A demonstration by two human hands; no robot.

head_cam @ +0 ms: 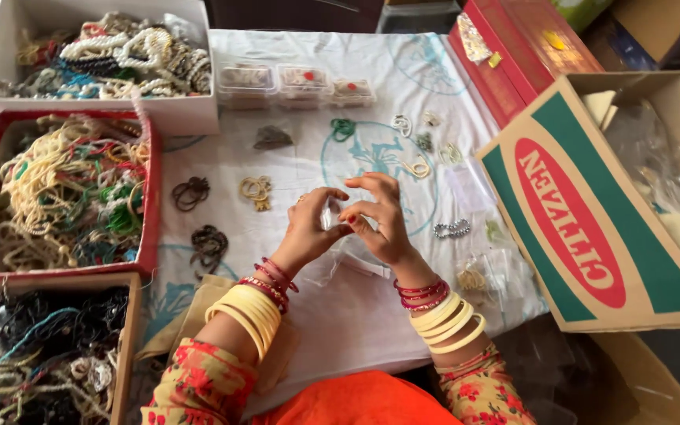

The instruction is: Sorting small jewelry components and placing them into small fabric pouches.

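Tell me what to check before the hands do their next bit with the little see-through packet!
1. Both hands on the small clear plastic packet: ok, left hand and right hand pinch it together.
2. Packet lifted above the white printed cloth: ok.
3. What is inside the packet: cannot tell, too small.
4. Gold-coloured chain bundle close by: ok, just left of the left hand.
5. Silver bead bracelet apart from the hands: ok, lies to the right.
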